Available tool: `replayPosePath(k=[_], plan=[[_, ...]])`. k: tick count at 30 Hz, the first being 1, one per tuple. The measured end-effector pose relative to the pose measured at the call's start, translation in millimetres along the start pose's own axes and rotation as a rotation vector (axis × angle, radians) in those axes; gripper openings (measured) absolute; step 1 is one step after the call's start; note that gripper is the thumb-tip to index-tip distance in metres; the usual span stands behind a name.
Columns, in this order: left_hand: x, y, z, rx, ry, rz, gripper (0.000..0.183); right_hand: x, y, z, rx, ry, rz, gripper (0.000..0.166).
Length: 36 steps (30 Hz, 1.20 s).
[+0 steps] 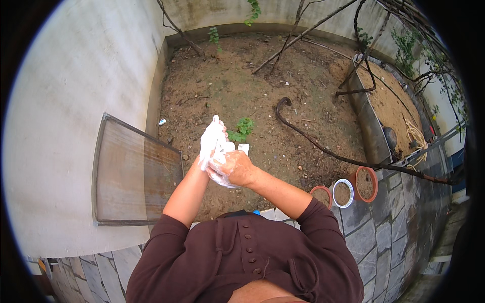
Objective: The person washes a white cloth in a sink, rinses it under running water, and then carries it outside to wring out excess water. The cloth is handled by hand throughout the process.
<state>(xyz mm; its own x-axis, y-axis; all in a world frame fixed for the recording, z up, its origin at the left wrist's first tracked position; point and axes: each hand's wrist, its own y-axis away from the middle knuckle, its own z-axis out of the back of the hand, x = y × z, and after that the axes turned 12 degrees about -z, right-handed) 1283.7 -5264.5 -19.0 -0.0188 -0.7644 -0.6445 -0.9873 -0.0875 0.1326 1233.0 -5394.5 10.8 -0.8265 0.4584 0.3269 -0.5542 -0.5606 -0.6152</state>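
Thick white lather (pixel 211 142) coats my left hand (pixel 213 138), which points away from me over the bare soil. Its outstretched fingers are mostly hidden under the foam, with some fingertips showing on the right side. My right hand (pixel 234 166) is wrapped across the base of the left hand near the wrist, its fingers curled and streaked with suds. A white tip (pixel 243 148) sticks out beyond my right knuckles; foam hides whether it is a thumb or something else. Just past the hands a small green leafy plant (pixel 242 128) grows from the soil (pixel 257 98).
A framed mesh screen (pixel 125 170) leans on the white wall (pixel 87 75) at left. Plant pots (pixel 366 184) stand on stone paving (pixel 358 231) at right. A bent dark vine stem (pixel 322 149) crosses the soil. Beyond is a raised bed (pixel 367 117) with coiled hose (pixel 418 142).
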Motion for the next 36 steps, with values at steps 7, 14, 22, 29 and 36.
replayPosePath(k=[7,14,22,29,36], plan=[[23.4,26.9,-46.7,-0.013,0.069,-0.072,0.023,-65.9,-18.5,-30.4,-0.292,-0.134,-0.635,0.022],[58.1,3.1,-6.0,0.092,-0.125,-0.316,0.021,-60.3,-5.4,-23.8,-0.320,-0.200,-0.714,0.025],[59.6,-22.9,23.7,0.409,0.369,0.018,0.025,-21.2,6.6,-17.7,-0.284,-0.109,-0.382,0.014],[49.2,-0.5,-31.4,0.288,0.303,-0.071,0.016,-73.5,-5.2,-12.0,-0.338,-0.184,-0.659,0.021],[40.4,11.1,-17.4,0.191,0.244,-0.052,0.011,-68.8,-14.9,-12.9,-0.349,0.047,-0.597,0.025]])
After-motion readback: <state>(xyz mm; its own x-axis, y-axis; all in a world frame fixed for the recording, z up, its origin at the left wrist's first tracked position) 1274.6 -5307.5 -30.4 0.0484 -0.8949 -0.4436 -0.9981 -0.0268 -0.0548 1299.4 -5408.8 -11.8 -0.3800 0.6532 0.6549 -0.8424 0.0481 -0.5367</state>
